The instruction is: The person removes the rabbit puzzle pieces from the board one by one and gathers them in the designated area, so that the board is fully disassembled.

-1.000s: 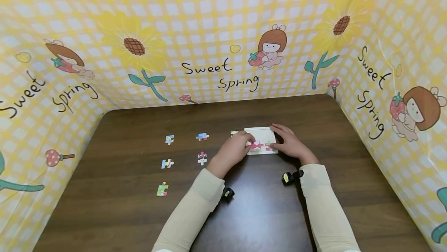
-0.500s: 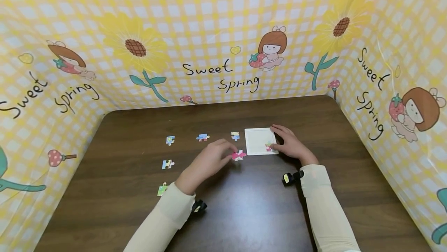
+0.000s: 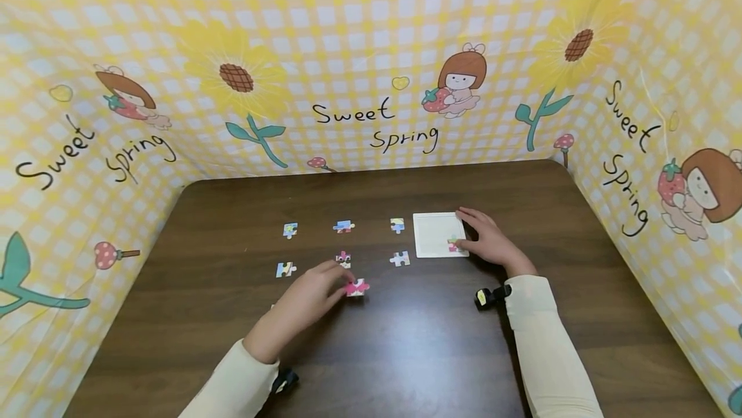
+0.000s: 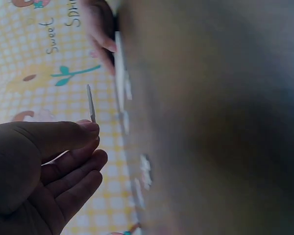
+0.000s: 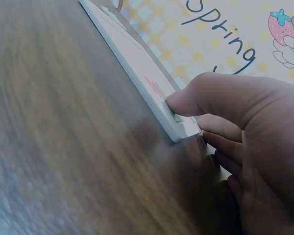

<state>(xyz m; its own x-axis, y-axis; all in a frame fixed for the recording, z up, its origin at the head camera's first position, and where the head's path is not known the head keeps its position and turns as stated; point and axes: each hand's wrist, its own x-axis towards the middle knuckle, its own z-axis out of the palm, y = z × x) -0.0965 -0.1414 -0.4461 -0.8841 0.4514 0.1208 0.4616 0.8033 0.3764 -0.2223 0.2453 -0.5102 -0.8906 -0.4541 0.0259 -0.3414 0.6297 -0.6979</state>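
My left hand (image 3: 307,294) pinches a pink and white jigsaw piece (image 3: 356,288) between thumb and fingers, above the table left of the tray. The left wrist view shows that piece edge-on as a thin sliver (image 4: 91,104) at the thumb tip. With my right hand (image 3: 491,243) I grip the right side of a white puzzle tray (image 3: 431,228). The thumb (image 5: 186,102) presses on a pink and green piece (image 3: 453,245) in the tray's lower right corner, while the other fingers lie along the outer edge.
Loose jigsaw pieces lie left of the tray: a blue one (image 3: 344,227), a blue-yellow one (image 3: 397,225), a white one (image 3: 399,258) and several more. A piece behind my left hand is mostly hidden. Yellow checked cloth (image 3: 348,51) walls the dark wooden table (image 3: 406,341).
My left hand has lifted the pink piece out of the tray and carried it left and toward me. The right hand has stayed at the tray.
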